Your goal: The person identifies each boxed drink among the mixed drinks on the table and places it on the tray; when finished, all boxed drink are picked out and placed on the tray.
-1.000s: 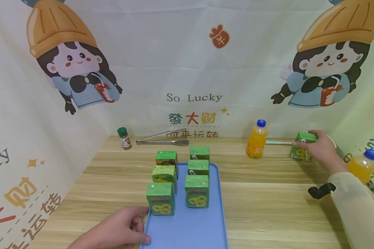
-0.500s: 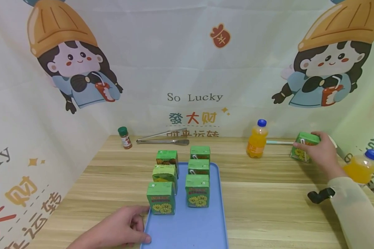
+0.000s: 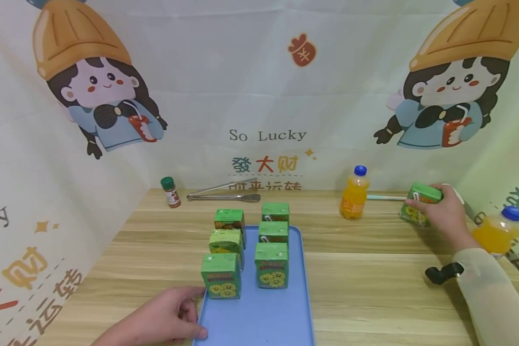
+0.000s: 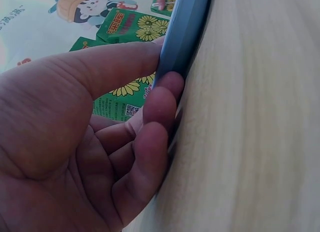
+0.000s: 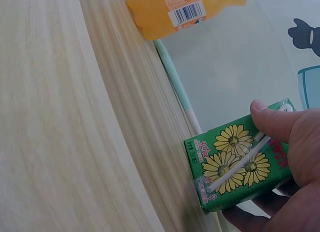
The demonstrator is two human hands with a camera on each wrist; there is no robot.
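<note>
My left hand (image 3: 166, 315) grips the left rim of a blue tray (image 3: 259, 317), its curled fingers (image 4: 150, 157) at the tray's edge in the left wrist view. Several drink cartons stand on the tray in two rows, among them a front-left green carton (image 3: 221, 276) and a front-right green carton (image 3: 272, 265). At the back right, my right hand (image 3: 450, 216) holds another green drink carton (image 3: 417, 206), tilted, with a straw on its side. In the right wrist view the thumb lies along one side of this carton (image 5: 240, 164), with fingers on the opposite side.
Left of the held carton stands an orange drink bottle (image 3: 353, 194); a second bottle (image 3: 497, 234) is beside the right forearm. Behind lies a pale green-and-white handle (image 3: 385, 197). Metal tongs (image 3: 225, 197) and a green-capped jar (image 3: 170, 192) sit at the back left, before a cloth wall.
The carton in my right hand has tipped a little further to the right, the hand staying in nearly the same place. My left hand keeps its hold on the tray. The view shifts slightly.
</note>
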